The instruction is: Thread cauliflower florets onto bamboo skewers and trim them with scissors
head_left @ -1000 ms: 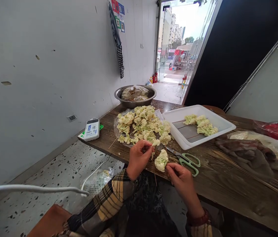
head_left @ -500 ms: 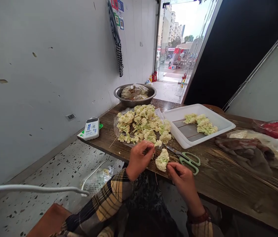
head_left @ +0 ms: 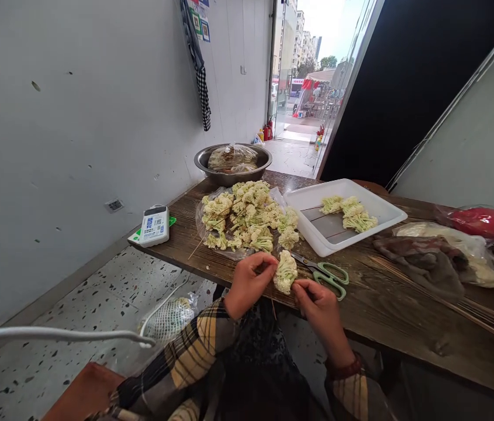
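Observation:
A pale cauliflower piece (head_left: 286, 273) is held between my two hands at the table's near edge. My left hand (head_left: 251, 282) pinches at its left side, with thumb and forefinger closed. From the lower right, my right hand (head_left: 320, 307) grips it, fingertips together. A thin stick shows faintly below the piece; its upper end is hidden. Just beyond lies a heap of cauliflower florets (head_left: 251, 213) on a clear plastic bag. Green-handled scissors (head_left: 333, 280) rest on the table close to my right hand.
A white tray (head_left: 389, 217) holds several florets on sticks. Behind the heap stands a metal bowl (head_left: 200, 159) with a bagged bundle. At right are a grey cloth (head_left: 426, 269), thin wooden sticks (head_left: 448, 301) and a red bag (head_left: 483, 221). A white device (head_left: 154, 225) sits at the left corner.
My left hand has come to the larger cauliflower piece; the small floret at its fingertips no longer shows apart. The view has shifted slightly to the right.

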The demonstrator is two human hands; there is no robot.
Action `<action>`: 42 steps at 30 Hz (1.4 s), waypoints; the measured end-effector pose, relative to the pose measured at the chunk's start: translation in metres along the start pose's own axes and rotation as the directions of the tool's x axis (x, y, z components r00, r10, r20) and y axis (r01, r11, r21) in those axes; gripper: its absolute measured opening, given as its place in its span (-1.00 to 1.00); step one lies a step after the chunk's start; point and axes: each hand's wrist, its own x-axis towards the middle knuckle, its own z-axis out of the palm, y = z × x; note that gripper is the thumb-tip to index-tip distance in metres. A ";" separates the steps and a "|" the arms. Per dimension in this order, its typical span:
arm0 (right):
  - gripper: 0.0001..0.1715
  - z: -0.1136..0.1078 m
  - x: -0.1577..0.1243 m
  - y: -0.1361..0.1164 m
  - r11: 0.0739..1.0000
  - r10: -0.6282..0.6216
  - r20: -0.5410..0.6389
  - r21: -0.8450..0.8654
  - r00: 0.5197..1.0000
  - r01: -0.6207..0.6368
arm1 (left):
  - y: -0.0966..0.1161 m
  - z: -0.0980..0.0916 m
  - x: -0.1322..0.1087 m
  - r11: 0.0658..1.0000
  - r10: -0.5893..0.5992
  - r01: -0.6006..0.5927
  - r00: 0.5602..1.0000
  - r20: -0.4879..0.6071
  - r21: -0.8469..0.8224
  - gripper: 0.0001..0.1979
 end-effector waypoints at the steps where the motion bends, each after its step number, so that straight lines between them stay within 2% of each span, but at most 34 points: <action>1: -0.66 0.000 0.000 0.000 1.000 0.007 0.001 0.019 1.000 -0.007 | 0.000 0.000 0.001 0.998 -0.057 0.057 0.998 -0.006 -0.041 -0.86; 3: -0.66 0.001 0.001 0.000 0.998 0.018 0.008 0.054 1.000 -0.019 | 0.000 0.002 0.003 0.979 -0.144 0.146 0.989 0.022 -0.141 -0.78; 5: -0.66 0.000 0.001 0.000 0.997 0.016 0.026 0.070 1.000 -0.018 | 0.002 0.005 0.003 0.966 -0.162 0.180 0.981 0.105 -0.186 -0.75; 9: -0.68 -0.002 0.000 -0.001 0.998 -0.010 0.051 0.065 0.999 0.007 | 0.005 0.010 0.003 0.987 -0.124 0.143 0.968 0.219 -0.078 -0.67; 12: -0.73 -0.003 -0.003 -0.005 0.998 -0.056 0.063 0.045 0.996 0.053 | 0.006 0.007 0.002 0.988 -0.131 0.146 0.963 0.234 -0.050 -0.66; 15: -0.74 -0.002 -0.006 -0.014 0.987 -0.159 0.039 -0.026 0.987 0.160 | 0.008 0.002 0.000 0.985 -0.145 0.163 0.960 0.241 -0.057 -0.66; 20: -0.77 0.006 -0.012 -0.025 0.927 -0.358 -0.031 -0.131 0.933 0.351 | 0.014 -0.002 -0.007 0.990 -0.140 0.140 0.974 0.177 0.012 -0.60; 23: -0.77 0.010 -0.012 -0.027 0.907 -0.399 -0.060 -0.174 0.915 0.384 | 0.016 -0.002 -0.009 0.990 -0.144 0.140 0.977 0.156 0.035 -0.60; 25: -0.76 0.008 -0.010 -0.029 0.908 -0.390 -0.024 -0.178 0.921 0.380 | 0.016 -0.005 -0.008 0.986 -0.166 0.162 0.971 0.171 0.034 -0.60; 29: -0.74 -0.011 0.004 -0.036 0.907 -0.347 0.209 -0.172 0.914 0.384 | 0.014 -0.018 -0.002 0.975 -0.218 0.223 0.957 0.190 -0.006 -0.62; 30: -0.73 -0.016 0.008 -0.037 0.907 -0.330 0.209 -0.201 0.921 0.370 | 0.014 -0.022 0.000 0.974 -0.217 0.224 0.960 0.176 -0.022 -0.63; 32: -0.72 -0.024 0.018 -0.037 0.900 -0.262 0.137 -0.322 0.955 0.293 | 0.016 -0.029 0.004 0.979 -0.191 0.199 0.970 0.152 -0.037 -0.64; 35: -0.72 -0.022 0.031 -0.031 0.861 -0.149 0.067 -0.482 0.987 0.163 | 0.021 -0.031 0.009 0.990 -0.138 0.143 0.968 0.208 -0.006 -0.65; 38: -0.72 -0.009 0.041 -0.024 0.849 -0.110 0.056 -0.515 0.992 0.123 | 0.024 -0.027 0.012 0.993 -0.120 0.118 0.957 0.264 0.020 -0.64; 42: -0.78 0.002 0.049 -0.019 0.870 -0.108 -0.001 -0.483 0.994 0.094 | 0.019 -0.023 0.017 0.992 -0.128 0.124 0.954 0.271 0.030 -0.63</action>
